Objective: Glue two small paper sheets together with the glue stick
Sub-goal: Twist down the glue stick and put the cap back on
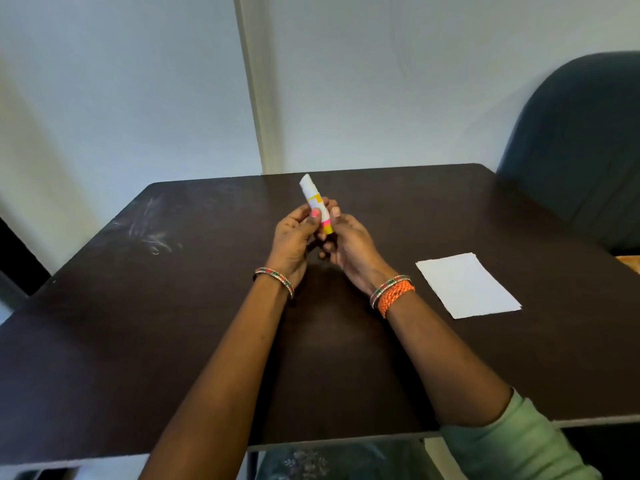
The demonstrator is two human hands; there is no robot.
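1. Both hands meet above the middle of the table [173, 341] and hold the glue stick [317, 204] between them.
2. The left hand [294, 240] has its fingers curled round the lower part of the stick, its thumb, with a pink nail, pressed against the label.
3. The right hand [346, 244] grips the stick from the other side; one fingertip [335, 212] lies against the tube just beside the left thumb, and the other fingers curl under the base.
4. The stick is held off the table, tilted with its white top end pointing away from the person and slightly left. Its lower part shows yellow and pink bands. Whether the cap is on cannot be told.
5. Each wrist wears a beaded bangle [275, 280]; the right wrist also has an orange braided band [396, 299]. A pale green sleeve [512, 441] covers the right upper arm.
6. The paper [467, 285], white, lies flat on the table to the right of the hands, well apart from them; at its edges it looks like a small stack, but how many sheets cannot be told.
7. The dark table bears pale smears [149, 230] to the left of the hands.
8. A dark chair [581, 140] stands at the far right corner of the table, against a white wall [121, 81].
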